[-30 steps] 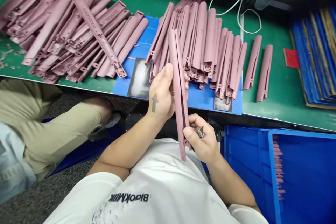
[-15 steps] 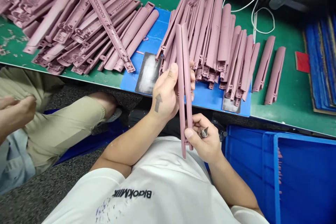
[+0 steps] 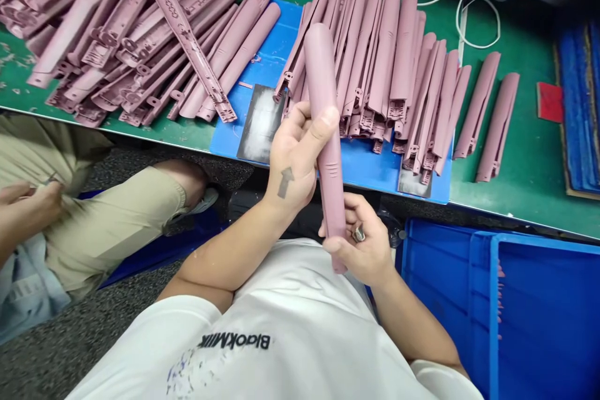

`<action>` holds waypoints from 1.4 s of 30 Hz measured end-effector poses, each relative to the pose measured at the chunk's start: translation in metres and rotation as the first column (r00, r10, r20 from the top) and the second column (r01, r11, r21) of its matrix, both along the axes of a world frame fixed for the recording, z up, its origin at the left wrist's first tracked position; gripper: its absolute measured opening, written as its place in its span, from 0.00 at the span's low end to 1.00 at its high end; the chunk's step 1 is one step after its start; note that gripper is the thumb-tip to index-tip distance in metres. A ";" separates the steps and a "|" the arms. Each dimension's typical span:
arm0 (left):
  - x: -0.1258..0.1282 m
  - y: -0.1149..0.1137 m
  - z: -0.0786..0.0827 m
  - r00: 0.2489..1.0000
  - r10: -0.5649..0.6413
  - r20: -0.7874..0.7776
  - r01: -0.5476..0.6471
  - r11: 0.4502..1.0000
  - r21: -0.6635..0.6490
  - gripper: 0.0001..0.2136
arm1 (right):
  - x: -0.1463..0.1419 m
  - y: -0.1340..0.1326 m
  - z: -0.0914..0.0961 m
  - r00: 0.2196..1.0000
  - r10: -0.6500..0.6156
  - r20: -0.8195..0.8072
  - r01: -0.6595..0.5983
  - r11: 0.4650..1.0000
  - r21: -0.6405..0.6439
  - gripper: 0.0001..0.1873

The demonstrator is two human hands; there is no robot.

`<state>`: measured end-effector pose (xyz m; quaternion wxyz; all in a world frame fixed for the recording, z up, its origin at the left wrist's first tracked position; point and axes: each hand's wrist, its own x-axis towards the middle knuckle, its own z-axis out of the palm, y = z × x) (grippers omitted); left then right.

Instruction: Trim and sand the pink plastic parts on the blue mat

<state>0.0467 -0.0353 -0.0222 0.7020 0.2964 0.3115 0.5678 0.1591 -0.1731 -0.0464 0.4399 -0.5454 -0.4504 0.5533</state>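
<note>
A long pink plastic shell (image 3: pixel 323 69) is held between my two hands, in front of my white shirt. Its smooth, rounded side faces up, with a few short ridges near the middle. My left hand (image 3: pixel 300 153) wraps around its middle, thumb across the top. Lower down, my right hand (image 3: pixel 363 240) grips the near end, with the thumb on the surface. A small shiny metal piece (image 3: pixel 359 234) shows between the right fingers; most of it is hidden, so its kind is unclear. Behind the held shell, many similar pink shells (image 3: pixel 389 44) lie in a row.
A loose heap of pink shells (image 3: pixel 103 25) covers the left of the green table (image 3: pixel 529 137). A blue mat (image 3: pixel 375 165) lies under the row. Blue crates (image 3: pixel 548 319) stand at lower right. A co-worker's hand (image 3: pixel 35 206) is at the left. A white cable (image 3: pixel 469 44) loops behind.
The shell has been rolled over in my hands: its slit edge faced me before, and now its smooth rounded side does. My left thumb now lies across it. The view has shifted slightly.
</note>
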 end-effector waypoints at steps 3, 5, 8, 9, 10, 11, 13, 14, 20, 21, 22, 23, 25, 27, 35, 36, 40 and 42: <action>0.001 0.003 -0.002 0.998 -0.042 -0.039 0.042 0.999 0.011 0.13 | -0.002 -0.001 -0.001 0.987 -0.009 -0.162 0.002 0.999 -0.043 0.25; 0.000 0.006 -0.002 0.995 -0.090 -0.052 0.090 0.996 0.016 0.19 | -0.002 -0.001 -0.001 0.972 0.019 -0.234 -0.030 0.999 -0.040 0.21; 0.000 0.009 0.001 0.990 -0.082 -0.114 0.087 0.995 0.038 0.21 | -0.003 -0.002 -0.001 0.974 0.042 -0.222 -0.048 0.999 -0.019 0.21; 0.000 0.010 0.001 0.988 -0.065 -0.143 0.073 0.996 0.051 0.21 | -0.003 -0.002 0.000 0.978 0.040 -0.204 -0.044 0.999 -0.016 0.21; 0.000 0.010 0.002 0.985 -0.046 -0.168 0.058 0.996 0.064 0.21 | -0.004 -0.001 0.000 0.982 0.033 -0.188 -0.036 0.999 -0.012 0.21; 0.000 0.010 0.002 0.983 -0.029 -0.183 0.044 0.996 0.078 0.21 | -0.004 -0.001 0.000 0.983 0.026 -0.179 -0.028 1.000 -0.007 0.21; 0.001 0.009 0.001 0.980 -0.011 -0.199 0.030 0.995 0.094 0.20 | -0.004 -0.001 -0.001 0.983 0.024 -0.181 -0.025 1.000 -0.005 0.22; 0.001 0.009 -0.001 0.979 -0.003 -0.203 0.023 0.995 0.100 0.20 | -0.004 0.000 -0.001 0.982 0.030 -0.186 -0.032 0.999 -0.005 0.22; -0.001 0.011 -0.011 0.981 -0.007 -0.195 0.035 0.990 0.139 0.22 | -0.005 0.003 -0.002 0.983 0.061 -0.170 -0.065 0.998 -0.016 0.20; -0.002 0.011 -0.011 0.982 -0.012 -0.187 0.040 0.989 0.145 0.22 | -0.005 0.003 -0.001 0.985 0.061 -0.164 -0.064 0.998 -0.016 0.20; -0.002 0.011 -0.012 0.983 -0.020 -0.181 0.047 0.988 0.148 0.21 | -0.006 0.003 -0.001 0.985 0.059 -0.160 -0.062 0.998 -0.016 0.20; -0.002 0.011 -0.011 0.984 -0.029 -0.178 0.056 0.988 0.147 0.20 | -0.006 0.003 0.000 0.986 0.056 -0.158 -0.059 0.998 -0.016 0.21; -0.001 0.011 -0.009 0.983 -0.021 -0.185 0.045 0.990 0.131 0.18 | -0.007 0.003 0.001 0.986 0.051 -0.156 -0.055 0.998 -0.021 0.21; 0.001 0.010 -0.005 0.980 0.005 -0.200 0.016 0.995 0.100 0.16 | -0.007 0.003 0.002 0.986 0.045 -0.162 -0.051 0.998 -0.035 0.22; 0.008 0.004 0.004 0.965 0.073 -0.253 -0.060 0.996 0.058 0.23 | -0.006 0.003 0.000 0.982 0.033 -0.188 -0.049 0.995 -0.083 0.24; 0.008 0.005 0.004 0.963 0.071 -0.261 -0.060 0.997 0.050 0.23 | -0.008 0.002 -0.001 0.981 0.031 -0.190 -0.047 0.996 -0.081 0.24; 0.005 0.007 -0.001 0.968 0.042 -0.246 -0.029 0.998 0.056 0.20 | -0.007 -0.002 0.000 0.987 0.028 -0.161 -0.037 0.998 -0.052 0.22; 0.002 0.008 -0.001 0.976 0.022 -0.218 -0.004 0.997 0.080 0.18 | 0.009 0.002 0.007 0.996 -0.030 -0.080 0.029 0.999 -0.015 0.22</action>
